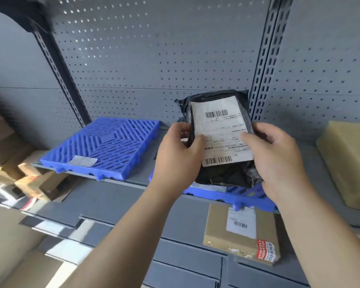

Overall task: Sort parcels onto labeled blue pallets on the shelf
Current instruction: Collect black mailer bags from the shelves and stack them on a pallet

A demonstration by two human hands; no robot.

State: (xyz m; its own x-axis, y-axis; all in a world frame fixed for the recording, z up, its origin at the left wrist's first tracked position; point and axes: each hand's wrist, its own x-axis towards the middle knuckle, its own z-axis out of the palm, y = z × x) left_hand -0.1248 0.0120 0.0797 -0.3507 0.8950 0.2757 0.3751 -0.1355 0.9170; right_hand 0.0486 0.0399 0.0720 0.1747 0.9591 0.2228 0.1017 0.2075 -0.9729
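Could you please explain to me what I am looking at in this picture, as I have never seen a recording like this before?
There is no machine here. This is one picture from a wide-angle camera worn on a person's head, looking forward and down at their own two bare hands. The left hand and right hand both grip a black plastic parcel by its sides, fingers curled round it, with its white shipping label facing the camera. It is held over a blue pallet at the front of a grey shelf; whether it touches that pallet I cannot tell. To the left lies a second blue pallet, bearing only a paper label. At the far right sits a brown taped parcel, and a cardboard box lies on the level below.
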